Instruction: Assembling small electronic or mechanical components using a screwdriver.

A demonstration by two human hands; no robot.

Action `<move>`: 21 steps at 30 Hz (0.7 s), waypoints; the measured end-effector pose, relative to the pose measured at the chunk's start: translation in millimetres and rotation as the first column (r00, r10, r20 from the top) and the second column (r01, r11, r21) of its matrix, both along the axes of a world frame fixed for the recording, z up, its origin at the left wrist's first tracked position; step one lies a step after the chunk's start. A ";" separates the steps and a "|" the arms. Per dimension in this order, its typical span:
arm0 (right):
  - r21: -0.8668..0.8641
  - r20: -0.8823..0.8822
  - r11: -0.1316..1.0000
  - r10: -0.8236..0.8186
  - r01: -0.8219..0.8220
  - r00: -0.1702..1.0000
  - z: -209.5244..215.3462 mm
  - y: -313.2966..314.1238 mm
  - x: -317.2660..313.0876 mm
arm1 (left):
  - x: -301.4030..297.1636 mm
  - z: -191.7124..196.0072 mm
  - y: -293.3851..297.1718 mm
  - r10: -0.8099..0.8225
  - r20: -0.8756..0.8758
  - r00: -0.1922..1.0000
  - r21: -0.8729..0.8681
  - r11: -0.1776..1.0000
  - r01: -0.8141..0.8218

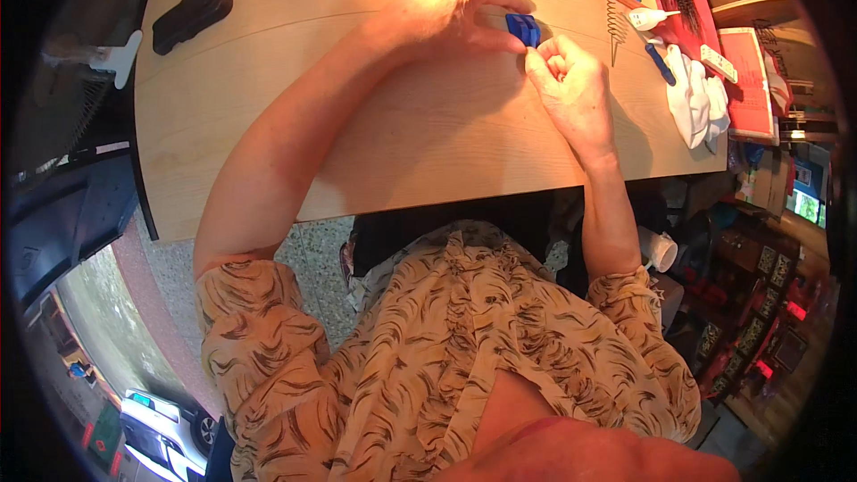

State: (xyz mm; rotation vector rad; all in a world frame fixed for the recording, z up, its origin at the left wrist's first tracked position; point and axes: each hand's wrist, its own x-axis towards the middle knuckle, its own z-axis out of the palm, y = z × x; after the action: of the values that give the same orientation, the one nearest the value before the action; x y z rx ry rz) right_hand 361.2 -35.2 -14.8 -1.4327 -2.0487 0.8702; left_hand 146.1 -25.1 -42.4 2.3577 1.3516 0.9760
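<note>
L hand (455, 11) part-closed, thumb + fingertips on lil blue piece (524, 29) | R hand (571, 80) pinched shut at its near corner, can't tell if gripping | piece btwn hands, over tabletop (428, 138), L of wht bottle (646, 18) fwiw

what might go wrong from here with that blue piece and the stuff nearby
The blue piece is small and at the fingertips of the left hand and right hand, so it might slip. The coiled wire lies near the right hand and could get knocked.
</note>
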 end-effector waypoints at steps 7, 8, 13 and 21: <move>-0.075 0.113 0.988 0.144 -0.136 0.983 3.9 25.8 12.9 | 15.5 -3.2 -5.2 0.054 -0.024 0.998 0.038 0.998 -0.053; -0.077 0.112 0.988 0.145 -0.137 0.983 4.1 26.0 15.4 | 15.8 -4.0 -6.2 0.075 -0.013 0.997 0.021 0.997 -0.075; -0.397 -0.087 0.913 0.060 -0.090 0.994 4.3 27.2 20.7 | 7.0 -8.8 -5.6 0.083 0.094 0.992 -0.067 0.995 -0.077; -0.265 -0.148 0.963 0.012 -0.051 0.989 4.1 28.5 27.7 | 9.4 -5.8 -5.9 0.063 0.241 0.968 -0.060 0.997 -0.050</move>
State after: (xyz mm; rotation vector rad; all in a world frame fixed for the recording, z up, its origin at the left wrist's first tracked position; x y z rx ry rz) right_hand 388.9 -6.6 -10.6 -1.4278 -1.9048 1.2676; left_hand 155.4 -31.0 -48.2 2.0902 1.3375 1.1850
